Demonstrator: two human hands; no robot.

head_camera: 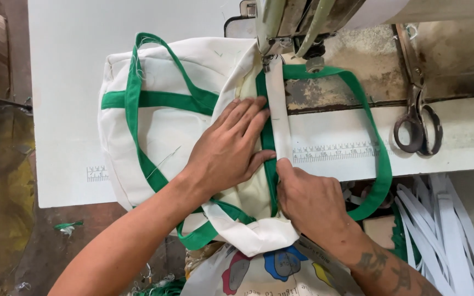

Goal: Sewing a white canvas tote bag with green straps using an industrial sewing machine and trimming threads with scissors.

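Bag: soft, limp canvas, best pinned flat near the worktop's front edge.
Left hand: spread open, pressed on it.
Right hand: fingers closed, white strip pinched.

- The left hand lies flat, fingers spread, on a white cloth bag with green straps.
- The right hand pins a white strip with thumb and fingers against the bag's green edge binding.
- The strip runs up under the sewing machine foot.
- Scissors lie well to the right on the white surface.
- Loose white strips hang below.
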